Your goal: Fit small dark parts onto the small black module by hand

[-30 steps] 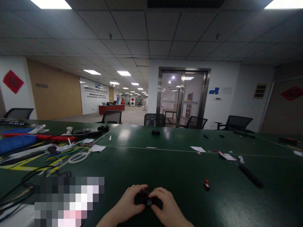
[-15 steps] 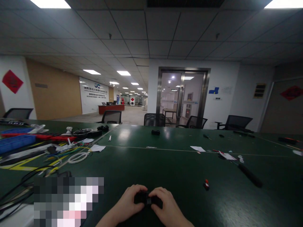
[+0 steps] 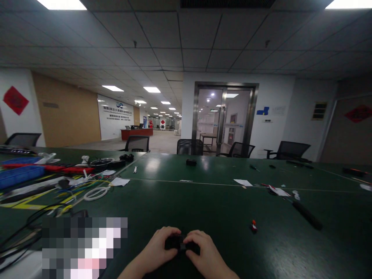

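At the bottom centre of the head view, both my hands grip a small black part [image 3: 180,245] just above the green table [image 3: 203,205]. My left hand [image 3: 158,250] curls its fingers around the part's left end. My right hand [image 3: 203,254] wraps its right end, thumb pressed against it. What the part is stays too dark and covered to make out.
A small red-tipped item [image 3: 254,226] lies to the right of my hands, with a black cylindrical tool [image 3: 307,215] beyond it. Paper slips [image 3: 243,182] lie mid-table. Blue trays [image 3: 17,175], coiled white tubing [image 3: 95,193] and cables crowd the left. Office chairs [image 3: 190,147] line the far edge.
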`<state>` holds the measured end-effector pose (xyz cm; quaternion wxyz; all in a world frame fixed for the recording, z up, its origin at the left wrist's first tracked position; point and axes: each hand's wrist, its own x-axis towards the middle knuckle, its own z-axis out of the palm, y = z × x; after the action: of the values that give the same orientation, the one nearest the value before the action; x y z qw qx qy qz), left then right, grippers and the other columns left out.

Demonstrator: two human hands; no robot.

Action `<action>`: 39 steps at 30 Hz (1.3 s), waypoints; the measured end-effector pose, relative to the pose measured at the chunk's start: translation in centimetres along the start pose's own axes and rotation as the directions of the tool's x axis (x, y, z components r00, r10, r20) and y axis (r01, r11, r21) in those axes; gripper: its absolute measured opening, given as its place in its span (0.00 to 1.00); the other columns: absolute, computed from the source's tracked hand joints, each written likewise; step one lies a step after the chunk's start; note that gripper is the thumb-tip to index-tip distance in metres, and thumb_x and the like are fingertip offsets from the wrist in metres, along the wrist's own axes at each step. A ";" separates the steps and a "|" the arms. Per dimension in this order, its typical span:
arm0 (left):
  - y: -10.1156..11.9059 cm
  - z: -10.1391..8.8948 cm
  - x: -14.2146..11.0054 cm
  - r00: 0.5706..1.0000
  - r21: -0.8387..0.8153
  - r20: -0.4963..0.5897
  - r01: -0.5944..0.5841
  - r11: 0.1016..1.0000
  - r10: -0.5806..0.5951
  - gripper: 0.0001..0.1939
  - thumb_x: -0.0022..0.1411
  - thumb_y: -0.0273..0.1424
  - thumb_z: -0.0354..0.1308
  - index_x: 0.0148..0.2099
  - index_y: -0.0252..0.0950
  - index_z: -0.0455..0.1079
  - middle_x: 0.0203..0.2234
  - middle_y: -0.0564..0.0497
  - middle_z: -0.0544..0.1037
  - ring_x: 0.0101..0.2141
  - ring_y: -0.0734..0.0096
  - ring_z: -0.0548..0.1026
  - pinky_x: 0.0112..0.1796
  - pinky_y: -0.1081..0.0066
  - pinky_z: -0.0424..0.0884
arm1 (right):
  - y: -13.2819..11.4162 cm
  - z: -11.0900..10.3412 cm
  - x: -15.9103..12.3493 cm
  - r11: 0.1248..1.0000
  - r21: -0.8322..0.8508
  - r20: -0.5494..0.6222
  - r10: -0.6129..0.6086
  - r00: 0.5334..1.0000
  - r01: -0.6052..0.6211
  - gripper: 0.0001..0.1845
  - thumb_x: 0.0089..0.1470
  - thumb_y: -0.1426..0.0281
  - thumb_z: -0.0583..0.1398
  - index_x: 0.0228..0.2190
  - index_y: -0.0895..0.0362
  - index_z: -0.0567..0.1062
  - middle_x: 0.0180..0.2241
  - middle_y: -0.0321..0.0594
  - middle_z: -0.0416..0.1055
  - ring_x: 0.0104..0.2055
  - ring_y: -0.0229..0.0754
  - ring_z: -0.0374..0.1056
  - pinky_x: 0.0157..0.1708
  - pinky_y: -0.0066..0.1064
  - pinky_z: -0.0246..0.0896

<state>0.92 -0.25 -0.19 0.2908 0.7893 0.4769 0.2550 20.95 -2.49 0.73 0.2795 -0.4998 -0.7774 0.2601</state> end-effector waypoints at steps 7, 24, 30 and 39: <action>0.1 -0.1 0.0 1.000 -0.007 0.011 0.006 1.000 -0.006 0.24 0.47 0.26 0.56 0.50 0.39 0.67 0.44 0.51 0.73 0.45 0.63 0.69 0.48 0.67 0.62 | -0.4 -0.2 -0.1 1.000 -0.020 0.020 0.017 1.000 -0.016 0.13 0.46 0.73 0.57 0.36 0.47 0.73 0.43 0.31 0.69 0.48 0.41 0.63 0.49 0.34 0.51; 0.1 -0.1 0.0 1.000 0.004 0.011 -0.003 1.000 0.003 0.24 0.47 0.25 0.56 0.49 0.39 0.67 0.44 0.50 0.73 0.46 0.62 0.68 0.50 0.67 0.61 | -0.2 0.0 0.0 0.999 -0.042 -0.004 -0.001 1.000 0.001 0.15 0.43 0.73 0.58 0.36 0.48 0.74 0.43 0.34 0.70 0.48 0.42 0.63 0.50 0.33 0.51; 0.4 -0.2 -0.1 1.000 0.005 0.007 0.012 1.000 -0.012 0.24 0.46 0.25 0.57 0.49 0.39 0.68 0.43 0.50 0.73 0.46 0.62 0.69 0.49 0.67 0.61 | -0.1 0.1 0.0 0.999 -0.053 0.005 0.004 1.000 -0.004 0.16 0.44 0.72 0.58 0.37 0.48 0.74 0.43 0.34 0.70 0.48 0.43 0.63 0.49 0.34 0.52; 0.0 -0.1 -0.1 1.000 -0.013 0.017 0.003 1.000 -0.002 0.25 0.46 0.26 0.57 0.50 0.40 0.66 0.44 0.51 0.73 0.46 0.62 0.68 0.50 0.67 0.61 | -0.7 -0.5 -0.1 0.998 -0.039 0.053 0.052 0.997 -0.050 0.14 0.45 0.70 0.59 0.37 0.47 0.74 0.44 0.33 0.69 0.49 0.43 0.62 0.49 0.35 0.52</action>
<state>0.85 -0.29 -0.16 0.3003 0.7888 0.4738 0.2513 20.88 -2.78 1.56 0.2420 -0.5174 -0.7766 0.2658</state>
